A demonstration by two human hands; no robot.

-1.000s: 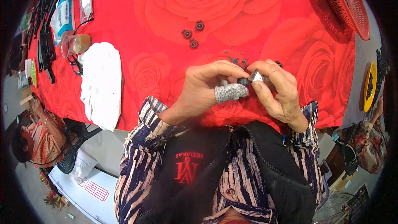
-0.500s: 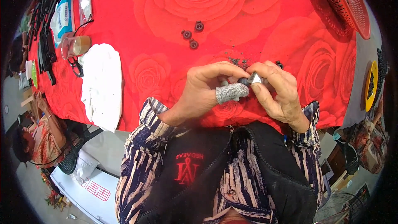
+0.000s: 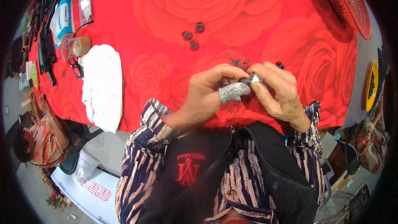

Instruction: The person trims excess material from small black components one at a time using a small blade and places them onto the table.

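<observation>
My left hand (image 3: 201, 91) is closed on a small black round part (image 3: 243, 81), mostly hidden by the fingers. A grey speckled finger sleeve (image 3: 233, 92) covers one of its digits. My right hand (image 3: 277, 93) pinches a small shiny metal blade (image 3: 254, 78) between thumb and fingers, its edge against the black part. Black crumbs or shavings (image 3: 236, 62) lie on the cloth just beyond the hands. Farther off sit three black round parts with ringed tops, one of them the nearest part (image 3: 194, 45). Another black part (image 3: 280, 65) lies just behind my right hand.
A red rose-patterned cloth (image 3: 157, 99) covers the table. At left are a white cloth (image 3: 101, 87), a cup of brown liquid (image 3: 78, 46), a blue-and-white packet (image 3: 63, 18) and long black strips (image 3: 44, 54). Red baskets (image 3: 352, 8) and a yellow tray (image 3: 372, 74) stand right. Another person (image 3: 47, 137) sits at left.
My left hand has shifted slightly, and the metal blade has tilted a little against the black part. At left, the other person's hands and arm have moved slightly.
</observation>
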